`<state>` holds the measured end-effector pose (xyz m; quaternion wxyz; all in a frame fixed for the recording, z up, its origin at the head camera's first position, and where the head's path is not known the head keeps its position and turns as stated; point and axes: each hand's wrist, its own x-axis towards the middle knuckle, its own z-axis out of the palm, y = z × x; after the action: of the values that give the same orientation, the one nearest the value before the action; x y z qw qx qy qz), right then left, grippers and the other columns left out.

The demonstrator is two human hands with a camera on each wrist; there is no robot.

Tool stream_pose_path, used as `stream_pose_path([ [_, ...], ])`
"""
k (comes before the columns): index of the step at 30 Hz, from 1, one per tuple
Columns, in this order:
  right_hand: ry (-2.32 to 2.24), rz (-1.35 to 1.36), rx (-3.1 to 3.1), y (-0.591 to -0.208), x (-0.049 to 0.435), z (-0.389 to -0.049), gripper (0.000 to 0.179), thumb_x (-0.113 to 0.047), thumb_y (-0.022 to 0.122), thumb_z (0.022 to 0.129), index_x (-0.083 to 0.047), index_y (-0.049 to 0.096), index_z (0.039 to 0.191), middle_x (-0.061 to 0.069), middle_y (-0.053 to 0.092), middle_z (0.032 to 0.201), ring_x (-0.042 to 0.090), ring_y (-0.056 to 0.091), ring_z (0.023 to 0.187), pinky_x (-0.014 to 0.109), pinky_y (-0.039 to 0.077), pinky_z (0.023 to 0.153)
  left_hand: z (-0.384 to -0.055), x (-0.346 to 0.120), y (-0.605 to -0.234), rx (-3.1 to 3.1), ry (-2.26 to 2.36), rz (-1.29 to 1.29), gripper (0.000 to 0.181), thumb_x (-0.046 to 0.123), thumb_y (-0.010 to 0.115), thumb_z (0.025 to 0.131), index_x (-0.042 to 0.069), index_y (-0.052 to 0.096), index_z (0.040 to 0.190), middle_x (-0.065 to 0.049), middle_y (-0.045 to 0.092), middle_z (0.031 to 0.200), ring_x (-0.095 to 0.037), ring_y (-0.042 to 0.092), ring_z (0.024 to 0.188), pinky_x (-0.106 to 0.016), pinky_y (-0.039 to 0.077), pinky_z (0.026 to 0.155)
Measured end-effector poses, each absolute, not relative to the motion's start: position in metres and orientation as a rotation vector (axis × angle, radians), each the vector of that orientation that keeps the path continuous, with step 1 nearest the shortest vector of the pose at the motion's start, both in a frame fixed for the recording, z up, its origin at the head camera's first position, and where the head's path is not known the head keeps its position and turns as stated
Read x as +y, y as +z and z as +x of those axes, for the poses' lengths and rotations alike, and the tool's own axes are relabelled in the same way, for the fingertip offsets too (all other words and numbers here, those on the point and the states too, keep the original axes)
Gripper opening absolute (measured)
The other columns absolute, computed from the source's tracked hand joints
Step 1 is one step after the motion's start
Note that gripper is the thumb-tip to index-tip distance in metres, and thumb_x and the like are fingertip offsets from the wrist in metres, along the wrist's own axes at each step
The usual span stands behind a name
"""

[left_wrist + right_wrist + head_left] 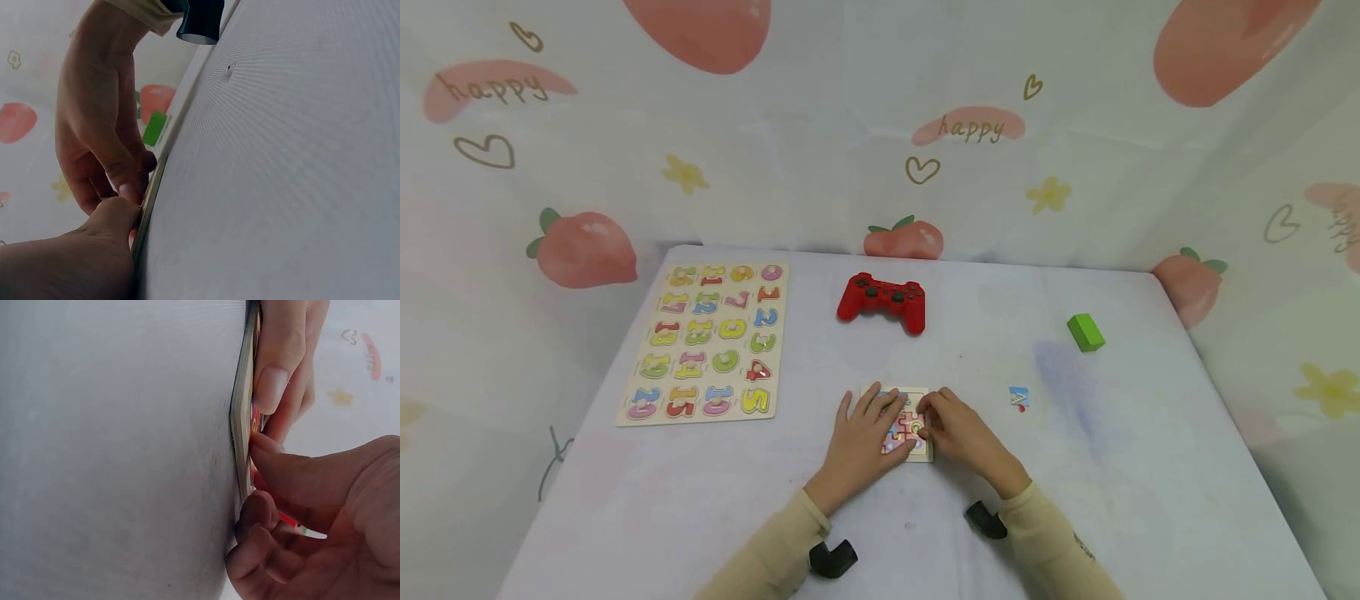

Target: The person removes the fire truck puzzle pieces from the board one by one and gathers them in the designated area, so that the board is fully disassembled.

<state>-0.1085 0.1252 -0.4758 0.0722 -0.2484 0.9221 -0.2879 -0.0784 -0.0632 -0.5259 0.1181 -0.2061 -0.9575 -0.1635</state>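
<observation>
Steadying the jigsaw puzzle (913,426), nearer us than the red gamepad (883,301), we spread our left hand's (862,437) fingers across it and bend our right hand's (964,431), pinching what we cannot tell, judging it light, stiff, best held by its rim.

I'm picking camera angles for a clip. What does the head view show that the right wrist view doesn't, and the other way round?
Only head: the number board, the green block and the loose blue tile.

Only right wrist: a close, side-on look at the layered edge of the puzzle, with the lower fingers of the right hand curled beside it.

Both: the puzzle, the right hand, the left hand, the table and the patterned backdrop.
</observation>
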Motion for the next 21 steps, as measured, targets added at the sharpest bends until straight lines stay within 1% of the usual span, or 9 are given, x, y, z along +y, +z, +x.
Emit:
stream_pose_path([
  [3, -0.877, -0.733, 2.773, -0.4751, 0.1238, -0.1085, 0.025, -0.004, 0.074, 0.081, -0.005, 0.057, 0.1, 0.002, 0.052, 0.09, 0.013, 0.052, 0.079, 0.029, 0.048, 0.07, -0.0777, -0.0624, -0.5248, -2.792, -0.49, -0.592, 0.063, 0.054, 0.058, 0.087, 0.019, 0.051, 0.139, 0.001, 0.05, 0.14, -0.026, 0.036, 0.138, -0.061, 0.026, 0.107],
  [8, -0.91, -0.715, 2.764, -0.4744, 0.122, -0.1093, 0.024, -0.001, 0.072, 0.082, -0.005, 0.054, 0.097, 0.002, 0.051, 0.089, 0.011, 0.046, 0.074, 0.024, 0.044, 0.064, -0.0772, -0.0618, -0.5223, -2.819, -0.521, -0.572, 0.064, 0.055, 0.058, 0.087, 0.02, 0.05, 0.14, 0.001, 0.049, 0.141, -0.026, 0.034, 0.139, -0.06, 0.025, 0.108],
  [15, -1.009, -0.614, 2.742, -0.4767, 0.1225, -0.1122, 0.007, -0.006, 0.064, 0.09, -0.009, 0.057, 0.091, -0.001, 0.057, 0.083, 0.011, 0.048, 0.07, 0.025, 0.044, 0.064, -0.0774, -0.0622, -0.5232, -2.816, -0.541, -0.572, 0.064, 0.055, 0.059, 0.087, 0.02, 0.05, 0.14, 0.001, 0.049, 0.141, -0.026, 0.034, 0.139, -0.061, 0.025, 0.108],
  [21, -1.062, -0.536, 2.711, -0.4791, 0.1231, -0.1161, 0.006, -0.007, 0.064, 0.091, -0.01, 0.059, 0.089, -0.003, 0.058, 0.078, 0.01, 0.047, 0.067, 0.023, 0.042, 0.061, -0.0785, -0.0628, -0.5245, -2.861, -0.551, -0.565, 0.065, 0.058, 0.056, 0.088, 0.022, 0.048, 0.142, 0.003, 0.046, 0.143, -0.024, 0.031, 0.141, -0.059, 0.022, 0.11],
])
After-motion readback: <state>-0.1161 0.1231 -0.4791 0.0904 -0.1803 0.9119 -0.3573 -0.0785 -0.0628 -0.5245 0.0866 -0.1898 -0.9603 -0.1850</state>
